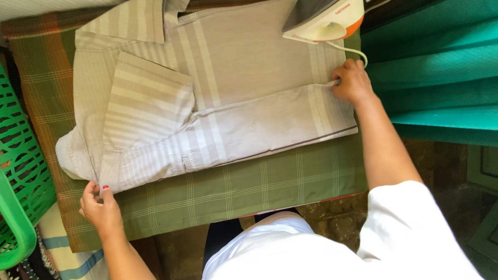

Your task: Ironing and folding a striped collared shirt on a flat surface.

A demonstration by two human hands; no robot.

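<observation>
At the far left stands a green plastic basket (9, 164). Just right of it, the left hand (100, 207) pinches the near left corner of a folded grey striped shirt (212, 96), fingers closed on the cloth. The shirt lies flat on a green checked cloth (251, 185) covering the tabletop. At the shirt's right edge the right hand (353, 82) grips the fold, apparently shut on the fabric. Beyond it, far right, rests a white and orange iron (324, 8).
</observation>
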